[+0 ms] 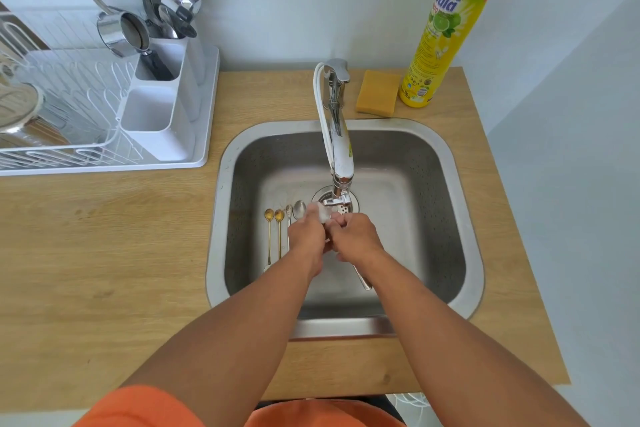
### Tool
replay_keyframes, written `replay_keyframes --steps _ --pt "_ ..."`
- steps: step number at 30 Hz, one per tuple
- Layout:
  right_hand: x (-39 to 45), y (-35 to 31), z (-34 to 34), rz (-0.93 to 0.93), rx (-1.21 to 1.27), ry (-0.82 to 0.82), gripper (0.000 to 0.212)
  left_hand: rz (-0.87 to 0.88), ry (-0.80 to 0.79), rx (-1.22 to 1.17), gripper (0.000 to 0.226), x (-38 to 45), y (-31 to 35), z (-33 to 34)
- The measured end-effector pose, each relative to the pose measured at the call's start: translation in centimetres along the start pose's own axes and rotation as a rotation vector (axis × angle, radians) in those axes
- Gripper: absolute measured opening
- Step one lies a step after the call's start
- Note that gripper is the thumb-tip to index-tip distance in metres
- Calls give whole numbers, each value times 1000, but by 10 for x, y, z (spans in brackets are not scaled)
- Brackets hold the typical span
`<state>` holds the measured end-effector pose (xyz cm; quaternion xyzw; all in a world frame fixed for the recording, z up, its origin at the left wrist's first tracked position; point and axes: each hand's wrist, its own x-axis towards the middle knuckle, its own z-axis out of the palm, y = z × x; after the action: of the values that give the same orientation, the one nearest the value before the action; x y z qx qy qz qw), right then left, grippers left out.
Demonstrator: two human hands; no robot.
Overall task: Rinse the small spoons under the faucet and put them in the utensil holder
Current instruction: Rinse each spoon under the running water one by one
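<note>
- Nearest to the camera, an orange garment [145, 406] fills the bottom edge, on the near side of the sink [464, 218], and two bare forearms reach from it over the near rim of the sink.
- The left hand [306, 236] and the right hand [356, 239] meet above the sink floor, just on the near side of the faucet [337, 135] outlet.
- Both hands are closed around one silver spoon [362, 279]; its handle comes out under the right hand and points toward the near right corner of the sink. The bowl is hidden between the fingers, where water splashes white.
- On the sink floor, just left of the hands, four small spoons [278, 222] lie side by side: two golden and two silver. Their long axes run from near to far, with the bowls toward the far wall of the sink and the handles toward the person.
- The sink is steel and is set in a light wooden countertop [104, 253].
- Behind the sink on the right lie a yellow sponge [377, 92] and a yellow and green dish soap bottle [446, 28].
- To the far left of the sink stands a white dish rack [104, 156] with the white utensil holder [162, 107] at its right end, its near compartment showing only white walls, cutlery standing in the far one.
- The wall [277, 3] behind is pale and plain.
</note>
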<state>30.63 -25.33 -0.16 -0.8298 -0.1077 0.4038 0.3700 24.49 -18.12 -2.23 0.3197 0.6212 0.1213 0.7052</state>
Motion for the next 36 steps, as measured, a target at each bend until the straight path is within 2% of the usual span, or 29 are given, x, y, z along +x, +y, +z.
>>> replay_keyframes --steps 4,8,12,14,19,24,29,32,36 --pt "1 -6 3 31 82 -40 34 -7 -125 22 23 -1 4 -8" --pt "-8 -2 -5 105 254 -171 22 23 -125 47 16 3 11 -12" --pt "-17 5 -16 235 584 -339 10 -17 -123 -66 30 2 18 -1" --pt "-19 9 -19 257 674 -336 9 -31 -150 -45 35 0 17 5" --pt "-20 9 -20 249 717 -244 6 -64 -249 43 36 -8 4 15" --pt "-22 12 -20 196 591 -134 17 -59 -229 -63 52 -12 -7 19" --pt "-27 25 -26 124 347 -68 12 -62 -187 -18 27 -8 1 17" --pt "-28 29 -30 76 271 -52 13 -84 -157 -20 22 -4 4 13" --pt "-29 29 -27 -135 -196 72 14 -95 -78 -11 14 -6 5 11"
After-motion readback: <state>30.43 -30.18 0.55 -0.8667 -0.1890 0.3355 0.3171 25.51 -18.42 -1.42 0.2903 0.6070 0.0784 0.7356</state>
